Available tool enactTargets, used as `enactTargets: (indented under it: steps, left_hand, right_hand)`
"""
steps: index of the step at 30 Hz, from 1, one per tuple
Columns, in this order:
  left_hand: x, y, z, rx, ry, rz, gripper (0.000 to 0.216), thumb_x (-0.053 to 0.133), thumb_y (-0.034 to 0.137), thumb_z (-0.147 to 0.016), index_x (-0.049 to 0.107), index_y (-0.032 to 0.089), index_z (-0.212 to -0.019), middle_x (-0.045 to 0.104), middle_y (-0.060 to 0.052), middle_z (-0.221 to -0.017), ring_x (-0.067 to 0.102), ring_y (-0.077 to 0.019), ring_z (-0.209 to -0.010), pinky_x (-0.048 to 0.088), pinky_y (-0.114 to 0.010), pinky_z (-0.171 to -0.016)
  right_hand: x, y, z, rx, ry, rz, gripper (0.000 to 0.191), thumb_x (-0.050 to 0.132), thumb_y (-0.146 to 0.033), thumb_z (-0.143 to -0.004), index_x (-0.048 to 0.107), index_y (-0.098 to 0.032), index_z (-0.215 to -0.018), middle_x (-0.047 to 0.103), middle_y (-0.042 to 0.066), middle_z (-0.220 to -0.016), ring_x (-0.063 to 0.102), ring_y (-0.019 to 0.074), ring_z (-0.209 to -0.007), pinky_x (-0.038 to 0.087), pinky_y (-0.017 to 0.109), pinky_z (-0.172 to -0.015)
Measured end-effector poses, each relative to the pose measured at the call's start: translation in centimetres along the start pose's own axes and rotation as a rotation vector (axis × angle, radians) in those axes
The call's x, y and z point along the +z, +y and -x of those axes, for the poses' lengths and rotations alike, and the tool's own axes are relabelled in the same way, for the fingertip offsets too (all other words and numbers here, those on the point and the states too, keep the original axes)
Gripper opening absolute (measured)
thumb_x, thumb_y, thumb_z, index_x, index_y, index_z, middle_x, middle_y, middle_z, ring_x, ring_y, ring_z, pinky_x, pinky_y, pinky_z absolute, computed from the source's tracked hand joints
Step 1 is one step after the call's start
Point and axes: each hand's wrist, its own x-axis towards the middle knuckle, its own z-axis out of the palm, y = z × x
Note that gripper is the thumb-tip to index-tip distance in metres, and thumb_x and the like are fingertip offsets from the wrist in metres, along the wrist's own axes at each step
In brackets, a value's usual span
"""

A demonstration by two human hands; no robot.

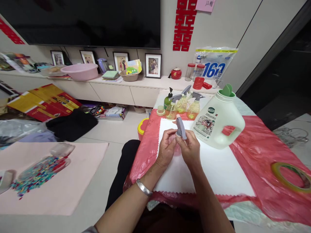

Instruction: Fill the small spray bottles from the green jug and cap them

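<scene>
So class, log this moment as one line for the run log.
left hand: holds small pink spray bottle | right hand: grips its grey trigger head | nearby: white detergent jug, uncapped

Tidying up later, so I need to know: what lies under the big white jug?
The big white plastic jug stands partly on a white scallop-edged cloth over a red plastic sheet. The surface below the sheet is covered, so it cannot be seen.

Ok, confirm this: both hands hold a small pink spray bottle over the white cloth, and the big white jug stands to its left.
Not quite. In the head view the white jug stands right of the pink spray bottle, which the left hand and right hand hold over the white cloth.
</scene>
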Motion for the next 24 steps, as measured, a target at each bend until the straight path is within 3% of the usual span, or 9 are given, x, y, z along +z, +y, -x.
enactTargets:
  steps: [7,11,19,24]
  left_hand:
    - [-0.3,0.3,0.2,-0.034,0.005,0.04,0.026,0.069,0.037,-0.089,0.07,0.023,-0.111,0.07,-0.005,-0.111,0.065,-0.0207,-0.109,0.049,-0.035,-0.101]
    - [0.2,0.6,0.2,-0.038,0.021,0.042,0.028,0.074,0.04,-0.086,0.07,0.022,-0.108,0.071,-0.005,-0.106,0.066,-0.0195,-0.102,0.051,-0.034,-0.096]
    - [0.4,0.6,-0.3,-0.118,0.056,0.094,0.03,0.079,0.04,-0.082,0.071,0.022,-0.105,0.073,-0.003,-0.1,0.067,-0.0169,-0.092,0.051,-0.033,-0.092]
    - [0.5,1.0,-0.5,-0.127,0.062,0.101,0.029,0.084,0.038,-0.076,0.073,0.021,-0.097,0.072,-0.002,-0.094,0.066,-0.0154,-0.087,0.052,-0.031,-0.086]
  right_hand:
    - [0.6,-0.2,0.2,-0.135,0.063,0.164,0.02,0.06,-0.029,-0.091,0.069,-0.02,-0.107,0.068,0.008,-0.099,0.064,0.0217,-0.092,0.053,0.037,-0.082]
    - [0.7,-0.6,0.2,-0.197,0.096,0.23,0.022,0.055,-0.022,-0.09,0.068,-0.021,-0.108,0.066,0.007,-0.096,0.063,0.0218,-0.089,0.053,0.037,-0.078]
    - [0.8,-1.2,0.1,-0.194,0.069,0.275,0.017,0.055,-0.018,-0.087,0.067,-0.02,-0.1,0.061,0.006,-0.091,0.061,0.0208,-0.085,0.053,0.035,-0.075]
    - [0.1,-0.8,0.2,-0.147,0.011,0.194,0.02,0.056,-0.023,-0.09,0.069,-0.022,-0.106,0.063,0.007,-0.098,0.063,0.0211,-0.09,0.054,0.037,-0.08]
